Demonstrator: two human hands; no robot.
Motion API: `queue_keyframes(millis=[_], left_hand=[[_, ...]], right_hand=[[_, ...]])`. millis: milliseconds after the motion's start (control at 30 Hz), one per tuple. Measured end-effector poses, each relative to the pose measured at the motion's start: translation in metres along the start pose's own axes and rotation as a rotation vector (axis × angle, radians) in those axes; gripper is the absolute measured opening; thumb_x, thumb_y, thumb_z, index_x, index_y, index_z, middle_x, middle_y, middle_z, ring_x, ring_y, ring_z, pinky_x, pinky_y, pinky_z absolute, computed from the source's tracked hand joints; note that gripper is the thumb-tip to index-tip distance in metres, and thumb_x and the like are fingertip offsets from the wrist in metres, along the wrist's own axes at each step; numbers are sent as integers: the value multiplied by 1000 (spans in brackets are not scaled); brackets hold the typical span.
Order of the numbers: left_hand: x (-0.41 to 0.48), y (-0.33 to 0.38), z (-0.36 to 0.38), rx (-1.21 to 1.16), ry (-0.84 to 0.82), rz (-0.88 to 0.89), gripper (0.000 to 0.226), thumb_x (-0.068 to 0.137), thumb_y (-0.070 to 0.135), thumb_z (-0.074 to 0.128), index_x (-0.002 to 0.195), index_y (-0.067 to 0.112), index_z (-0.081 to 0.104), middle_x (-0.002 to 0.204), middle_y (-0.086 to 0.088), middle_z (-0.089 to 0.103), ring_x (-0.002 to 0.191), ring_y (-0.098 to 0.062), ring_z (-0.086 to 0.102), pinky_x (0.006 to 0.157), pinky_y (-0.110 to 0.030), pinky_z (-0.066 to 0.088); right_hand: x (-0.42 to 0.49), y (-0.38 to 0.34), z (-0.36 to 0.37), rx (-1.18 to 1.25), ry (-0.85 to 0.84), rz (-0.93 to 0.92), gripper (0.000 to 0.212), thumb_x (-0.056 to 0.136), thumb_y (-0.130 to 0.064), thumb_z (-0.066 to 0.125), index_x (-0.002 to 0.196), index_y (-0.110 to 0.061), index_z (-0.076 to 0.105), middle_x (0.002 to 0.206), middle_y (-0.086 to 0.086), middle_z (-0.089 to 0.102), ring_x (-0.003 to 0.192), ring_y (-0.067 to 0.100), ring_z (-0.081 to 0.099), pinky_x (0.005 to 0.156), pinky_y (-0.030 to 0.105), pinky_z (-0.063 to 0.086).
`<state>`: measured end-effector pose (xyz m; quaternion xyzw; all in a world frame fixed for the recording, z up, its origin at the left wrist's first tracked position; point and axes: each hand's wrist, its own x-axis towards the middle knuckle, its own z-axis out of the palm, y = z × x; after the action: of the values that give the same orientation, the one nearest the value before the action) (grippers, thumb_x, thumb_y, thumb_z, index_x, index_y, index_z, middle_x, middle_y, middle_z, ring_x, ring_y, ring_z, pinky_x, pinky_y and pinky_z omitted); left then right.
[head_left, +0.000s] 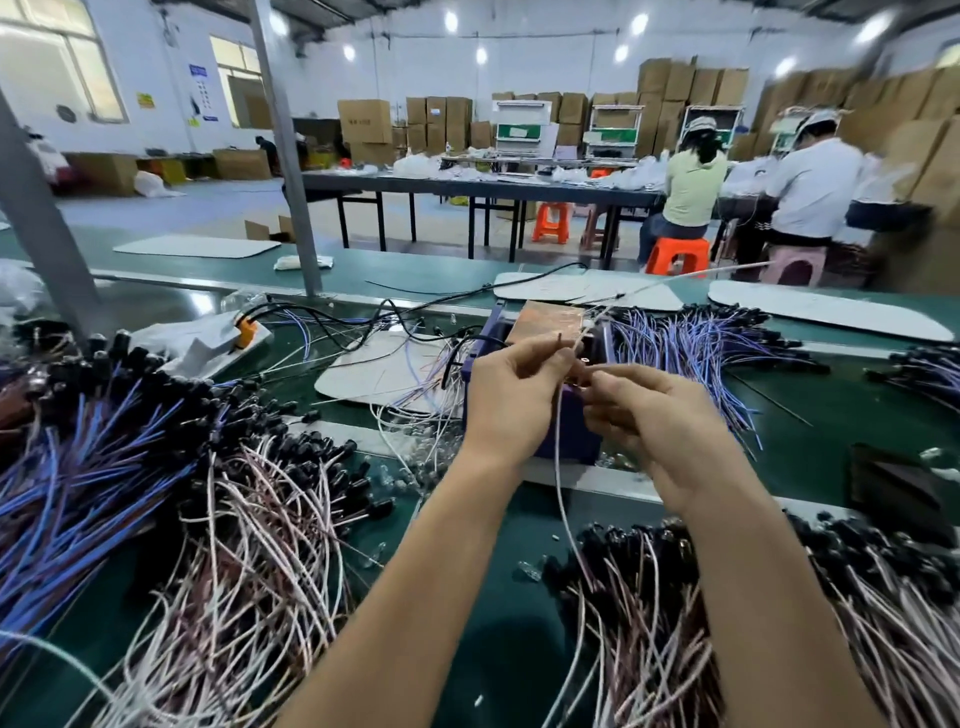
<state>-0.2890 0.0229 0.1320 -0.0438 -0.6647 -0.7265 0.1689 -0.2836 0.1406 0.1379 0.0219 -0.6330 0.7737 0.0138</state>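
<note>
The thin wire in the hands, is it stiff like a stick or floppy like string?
Probably floppy: below the left hand and right hand pinching it, the thin wire sags in a loose curve toward the wire pile. Likely light, since a pinch alone holds it. It may snag when pulled, as its lower end runs into that tangle.

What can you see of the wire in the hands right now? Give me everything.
The wire is a thin, flexible lead with pale pinkish-white insulation. The left hand pinches its top end, where a short dark strand sticks up, and the right hand pinches it just beside. Held above the purple box, it hangs slack between the wrists and curves down into the wire pile, where its lower end is lost.
</note>
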Motion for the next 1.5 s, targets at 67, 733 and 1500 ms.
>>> queue_keyframes(millis=[67, 733, 1500], left_hand=[[4, -4, -4, 81, -85, -40, 12, 90, 1, 62, 88, 9, 71, 71, 1, 69, 60, 3, 63, 62, -10, 48], [15, -13, -36, 282, -582, -236, 11, 92, 7, 62, 91, 12, 72, 72, 1, 73, 60, -7, 65, 51, -16, 49], [3, -41, -9, 334, -665, -392, 10, 93, 6, 58, 91, 7, 68, 72, -1, 64, 73, -20, 63, 54, -20, 55]], right_hand=[[3, -2, -7, 106, 66, -27, 16, 96, -17, 54, 92, -7, 67, 79, 6, 71, 66, 13, 64, 58, 18, 55], [19, 18, -17, 72, 228, 26, 29, 98, 5, 39, 98, 0, 67, 85, 9, 66, 71, 17, 63, 59, 20, 58], [8, 26, 9, -200, 420, -614, 38, 101, -12, 44, 138, -16, 51, 94, -16, 73, 44, 10, 55, 45, 26, 44]])
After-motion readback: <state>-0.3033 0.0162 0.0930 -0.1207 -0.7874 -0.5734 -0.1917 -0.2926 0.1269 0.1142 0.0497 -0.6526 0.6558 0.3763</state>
